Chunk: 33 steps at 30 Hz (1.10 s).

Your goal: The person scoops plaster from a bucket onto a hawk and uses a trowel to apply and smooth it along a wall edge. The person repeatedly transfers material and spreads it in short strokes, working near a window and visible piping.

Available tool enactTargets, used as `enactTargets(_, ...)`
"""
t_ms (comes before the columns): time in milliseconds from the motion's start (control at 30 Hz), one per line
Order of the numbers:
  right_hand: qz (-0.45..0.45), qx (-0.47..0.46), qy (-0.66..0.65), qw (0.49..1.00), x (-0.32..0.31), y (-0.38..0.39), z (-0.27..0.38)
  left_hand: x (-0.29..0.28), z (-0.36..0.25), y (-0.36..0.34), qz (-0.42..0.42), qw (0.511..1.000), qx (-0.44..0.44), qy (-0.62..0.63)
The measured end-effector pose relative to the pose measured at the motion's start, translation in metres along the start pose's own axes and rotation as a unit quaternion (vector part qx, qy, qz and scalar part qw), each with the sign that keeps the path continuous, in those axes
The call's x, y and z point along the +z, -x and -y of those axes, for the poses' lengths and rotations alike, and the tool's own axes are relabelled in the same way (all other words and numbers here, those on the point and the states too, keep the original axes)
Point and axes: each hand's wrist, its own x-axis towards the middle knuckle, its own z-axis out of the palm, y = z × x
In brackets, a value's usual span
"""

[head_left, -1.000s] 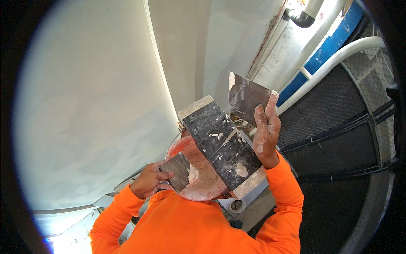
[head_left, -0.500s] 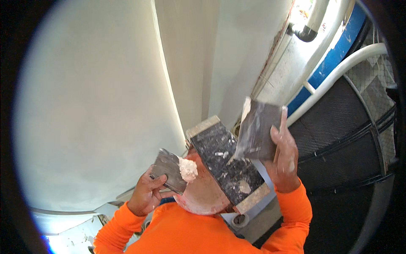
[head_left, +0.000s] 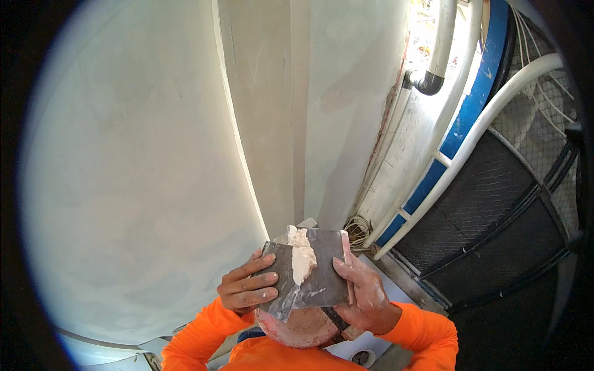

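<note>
My left hand [head_left: 249, 284] and right hand [head_left: 369, 294] pinched the left blade [head_left: 284, 263] and right blade [head_left: 328, 284] by their outer edges, paste [head_left: 303, 263] at the overlap. Pale wall [head_left: 136, 161] stood left; white railing [head_left: 475, 145], right.

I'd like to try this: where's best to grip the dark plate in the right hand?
Probably the right edge of this dark plate, coming from the right, as the right hand does: it's flat, and pale paste lies toward its left.
</note>
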Motion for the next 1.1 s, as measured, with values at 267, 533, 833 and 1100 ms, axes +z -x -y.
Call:
enactTargets(267,-0.043,0.022,-0.075,0.996,-0.003,0.018,0.0,-0.001,0.012,0.008,0.024,0.997,0.0,-0.076)
enactTargets(533,0.031,-0.185,-0.048,0.981,-0.044,-0.017,0.03,0.029,-0.018,-0.014,-0.251,0.718,-0.498,0.418)
enactTargets(833,0.266,-0.386,0.416,0.78,-0.069,-0.076,0.004,0.014,-0.047,-0.032,-0.188,0.608,-0.573,0.516)
enactTargets(1100,0.187,-0.381,0.606,0.673,-0.064,-0.078,0.041,-0.025,-0.05,-0.021,-0.215,0.647,-0.614,0.398)
